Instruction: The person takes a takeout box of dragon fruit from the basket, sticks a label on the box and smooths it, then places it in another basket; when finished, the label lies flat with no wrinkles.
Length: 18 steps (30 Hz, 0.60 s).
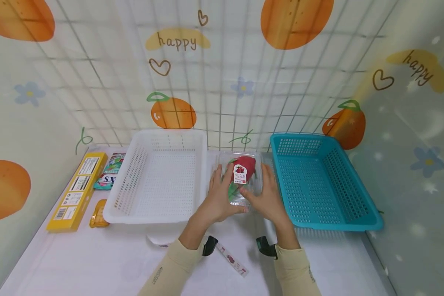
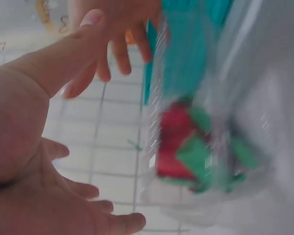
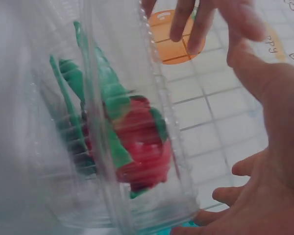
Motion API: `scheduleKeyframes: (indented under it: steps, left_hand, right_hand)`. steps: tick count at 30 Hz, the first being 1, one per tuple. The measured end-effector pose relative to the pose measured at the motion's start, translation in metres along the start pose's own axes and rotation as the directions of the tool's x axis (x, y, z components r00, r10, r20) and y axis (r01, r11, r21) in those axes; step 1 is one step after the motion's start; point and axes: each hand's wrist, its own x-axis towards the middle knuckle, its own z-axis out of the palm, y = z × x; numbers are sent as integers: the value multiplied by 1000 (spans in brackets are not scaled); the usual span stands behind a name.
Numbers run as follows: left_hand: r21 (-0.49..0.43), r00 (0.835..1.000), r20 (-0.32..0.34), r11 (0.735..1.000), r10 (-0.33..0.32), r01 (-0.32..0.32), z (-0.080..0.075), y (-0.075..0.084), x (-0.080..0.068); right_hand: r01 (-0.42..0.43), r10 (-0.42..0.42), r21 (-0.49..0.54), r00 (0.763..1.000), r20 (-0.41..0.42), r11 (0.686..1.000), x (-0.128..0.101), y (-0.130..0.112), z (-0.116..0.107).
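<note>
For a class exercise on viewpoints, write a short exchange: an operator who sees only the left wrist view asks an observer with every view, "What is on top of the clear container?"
Observer: A white label with a red picture shows on the clear container.
Operator: I glimpse a teal basket; what flanks the container's other side?
Observer: A white basket, on its left.
Operator: And beyond that?
Observer: A long yellow box, farther left.

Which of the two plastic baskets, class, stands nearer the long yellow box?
The white rectangular plastic basket, left of the clear plastic container; the teal rectangular plastic basket stands to the container's right, farther from the yellow box.
</note>
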Motion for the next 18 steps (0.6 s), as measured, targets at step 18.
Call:
scheduleKeyframes:
  steps: [18]
  left_hand:
    - [4, 982, -181, 999, -50, 52, 39, -30, -2]
  right_hand:
    - [-99, 95, 44, 992, 77, 994, -12, 16, 14]
